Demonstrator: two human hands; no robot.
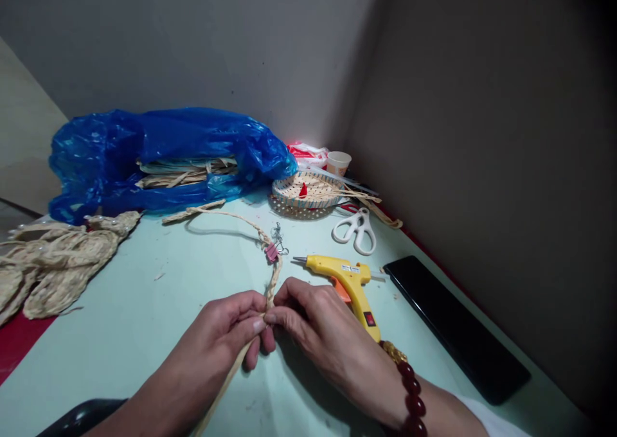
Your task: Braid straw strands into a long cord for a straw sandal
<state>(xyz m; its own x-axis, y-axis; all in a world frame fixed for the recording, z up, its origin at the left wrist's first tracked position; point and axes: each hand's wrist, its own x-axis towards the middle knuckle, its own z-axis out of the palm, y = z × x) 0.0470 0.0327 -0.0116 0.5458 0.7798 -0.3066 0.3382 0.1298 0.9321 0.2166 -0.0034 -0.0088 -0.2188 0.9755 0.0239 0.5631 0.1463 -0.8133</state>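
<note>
**Even tension, close pinch**

Nearest on my feed, a loose strand [234,365] trails below the left hand [236,326]. It and the right hand [308,315] both pinch the straw braid [274,279], which runs away between them. I'd pull small and even, pinching near each crossing. Just beyond the hands, a pink clip [272,252] grips the braid.

Straw braid [274,279]: you've got it pinched in your left hand [231,324] and right hand [315,324]
Pink clip [272,252]: clamped on, just beyond your hands
Yellow glue gun [348,275]: partly behind your right hand
Blue bag [193,132]: sprawled along the far edge of the table [120,308]
Black slab [456,328]: hugging the right edge
</note>
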